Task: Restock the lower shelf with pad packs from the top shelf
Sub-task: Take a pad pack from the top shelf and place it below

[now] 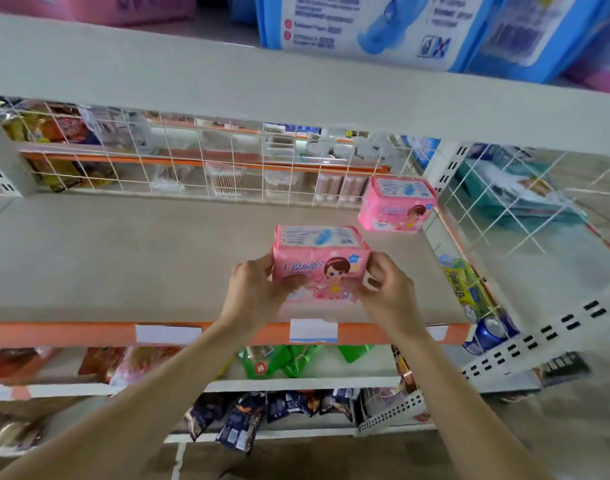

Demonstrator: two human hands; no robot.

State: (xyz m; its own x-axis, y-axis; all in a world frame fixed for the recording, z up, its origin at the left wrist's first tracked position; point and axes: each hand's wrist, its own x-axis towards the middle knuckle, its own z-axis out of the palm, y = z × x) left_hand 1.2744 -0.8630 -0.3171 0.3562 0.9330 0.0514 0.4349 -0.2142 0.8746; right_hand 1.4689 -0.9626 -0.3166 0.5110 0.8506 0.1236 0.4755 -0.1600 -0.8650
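I hold a pink pad pack [320, 263] with a cartoon girl on its front, just above the lower shelf [123, 258]. My left hand [256, 292] grips its left side and my right hand [386, 292] pinches its right side. A second pink pad pack [397, 204] stands at the shelf's back right corner. On the top shelf [227, 81] sit blue pad packs [362, 26] and a pink pack [123, 5], partly cut off by the frame's edge.
A white wire grid [192, 161] backs the lower shelf, and another wire panel [469, 216] closes its right end. The shelf's orange front edge [54, 334] carries price labels. Snack bags [279, 362] fill the shelves below. Cans [487, 334] lie to the right.
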